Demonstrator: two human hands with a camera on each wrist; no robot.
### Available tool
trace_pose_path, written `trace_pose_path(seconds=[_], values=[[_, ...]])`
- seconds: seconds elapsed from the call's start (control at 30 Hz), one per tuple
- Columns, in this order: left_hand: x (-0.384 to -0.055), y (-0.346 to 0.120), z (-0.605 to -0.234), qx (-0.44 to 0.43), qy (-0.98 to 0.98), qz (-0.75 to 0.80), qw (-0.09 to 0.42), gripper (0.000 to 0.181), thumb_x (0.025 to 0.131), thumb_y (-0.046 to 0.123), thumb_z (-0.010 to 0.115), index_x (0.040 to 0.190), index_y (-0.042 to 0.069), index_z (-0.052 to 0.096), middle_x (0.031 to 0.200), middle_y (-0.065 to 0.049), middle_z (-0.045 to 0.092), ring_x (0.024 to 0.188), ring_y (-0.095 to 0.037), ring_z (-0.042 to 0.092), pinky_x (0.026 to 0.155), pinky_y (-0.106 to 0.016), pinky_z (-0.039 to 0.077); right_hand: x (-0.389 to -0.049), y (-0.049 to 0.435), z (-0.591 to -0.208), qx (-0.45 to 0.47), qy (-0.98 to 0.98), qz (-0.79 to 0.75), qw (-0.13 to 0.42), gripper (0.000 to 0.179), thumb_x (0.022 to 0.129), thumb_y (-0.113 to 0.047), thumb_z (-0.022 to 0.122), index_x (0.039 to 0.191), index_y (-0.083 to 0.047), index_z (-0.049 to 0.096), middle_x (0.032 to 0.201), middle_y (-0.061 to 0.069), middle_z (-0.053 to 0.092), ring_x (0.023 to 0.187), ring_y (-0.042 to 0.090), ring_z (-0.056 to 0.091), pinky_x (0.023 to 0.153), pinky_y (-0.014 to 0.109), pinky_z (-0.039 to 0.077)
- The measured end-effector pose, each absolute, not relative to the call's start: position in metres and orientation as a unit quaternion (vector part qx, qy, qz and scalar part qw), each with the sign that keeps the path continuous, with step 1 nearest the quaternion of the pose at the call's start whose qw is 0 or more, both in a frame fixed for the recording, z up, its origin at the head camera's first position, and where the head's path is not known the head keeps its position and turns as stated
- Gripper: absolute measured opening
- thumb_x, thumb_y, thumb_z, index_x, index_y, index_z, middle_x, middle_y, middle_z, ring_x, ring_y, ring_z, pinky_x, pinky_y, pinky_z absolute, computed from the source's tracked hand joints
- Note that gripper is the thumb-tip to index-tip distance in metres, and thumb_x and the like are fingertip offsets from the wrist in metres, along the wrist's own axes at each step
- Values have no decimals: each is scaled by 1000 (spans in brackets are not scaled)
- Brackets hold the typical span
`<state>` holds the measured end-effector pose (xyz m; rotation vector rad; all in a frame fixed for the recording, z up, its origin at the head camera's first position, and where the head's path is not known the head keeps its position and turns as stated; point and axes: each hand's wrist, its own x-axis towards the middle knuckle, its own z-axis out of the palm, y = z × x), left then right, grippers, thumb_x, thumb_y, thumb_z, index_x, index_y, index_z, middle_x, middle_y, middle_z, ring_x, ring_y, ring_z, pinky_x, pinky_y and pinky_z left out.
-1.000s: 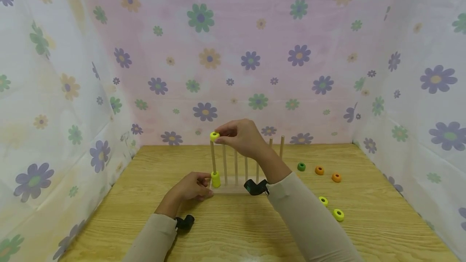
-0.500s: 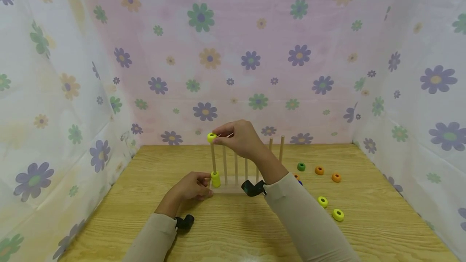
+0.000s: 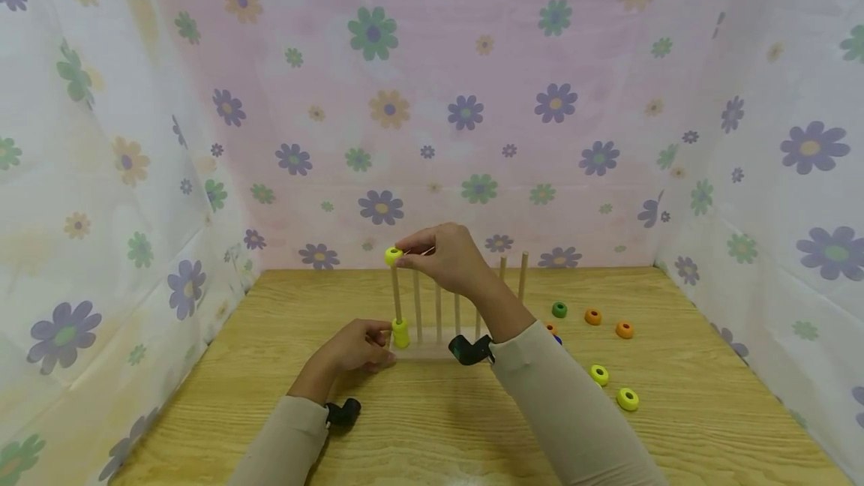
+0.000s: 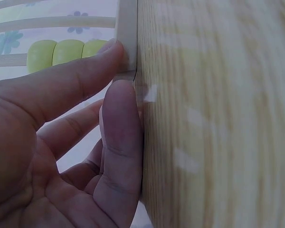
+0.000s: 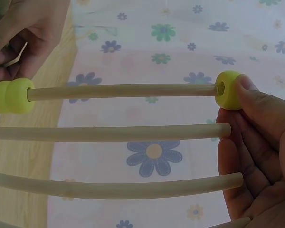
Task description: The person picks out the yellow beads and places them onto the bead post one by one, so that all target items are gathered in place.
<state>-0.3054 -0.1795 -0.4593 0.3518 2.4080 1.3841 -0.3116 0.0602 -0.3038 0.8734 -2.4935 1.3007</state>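
Observation:
My right hand (image 3: 445, 257) pinches a yellow bead (image 3: 394, 256) at the top of the leftmost peg (image 3: 396, 295) of a wooden peg rack. In the right wrist view the peg's tip meets the hole of that bead (image 5: 227, 90), while the other fingers lie by the neighbouring peg ends. Several yellow beads (image 3: 400, 334) are stacked at the foot of the same peg. Down at the rack's left end, my left hand (image 3: 354, 347) grips the wooden base (image 3: 425, 351). The left wrist view has its fingertips against the base's corner (image 4: 127, 42), beside the stacked beads (image 4: 68, 51).
Loose beads lie on the wooden table (image 3: 432, 426) to the right: green (image 3: 559, 310), orange (image 3: 624, 330) and yellow (image 3: 628, 399). My right forearm partly covers a blue bead (image 3: 557, 340). Bare pegs (image 3: 523, 276) rise along the rack. Flowered cloth (image 3: 432, 96) surrounds the table.
My right hand, with the yellow bead, has shifted slightly left and down at the peg's tip, then nearly stopped. The left hand stays on the base.

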Motion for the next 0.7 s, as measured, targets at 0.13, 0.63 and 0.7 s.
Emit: trace_pose_path(seconds=[0.13, 0.63, 0.7], values=[[-307, -180, -461, 123, 848, 487, 169, 72, 87, 11, 84, 151, 4, 52, 101, -11, 54, 74, -20, 61, 66, -30, 54, -312, 60, -304, 296, -844, 438, 96, 21, 91, -30, 81, 111, -20, 83, 99, -6, 78, 83, 11, 74, 71, 26, 61], [-307, -180, -461, 122, 853, 480, 163, 71, 87, 12, 84, 151, 3, 53, 104, -11, 56, 76, -20, 62, 68, -31, 57, -314, 60, -306, 290, -839, 451, 87, 20, 91, -28, 82, 109, -21, 83, 99, -5, 78, 88, 25, 77, 69, 27, 61], [-307, -180, -461, 119, 853, 481, 163, 71, 87, 12, 84, 151, 3, 53, 105, -11, 56, 77, -20, 62, 68, -31, 58, -314, 59, -306, 289, -840, 451, 89, 19, 91, -28, 81, 109, -21, 83, 99, -5, 78, 87, 23, 76, 69, 27, 61]])
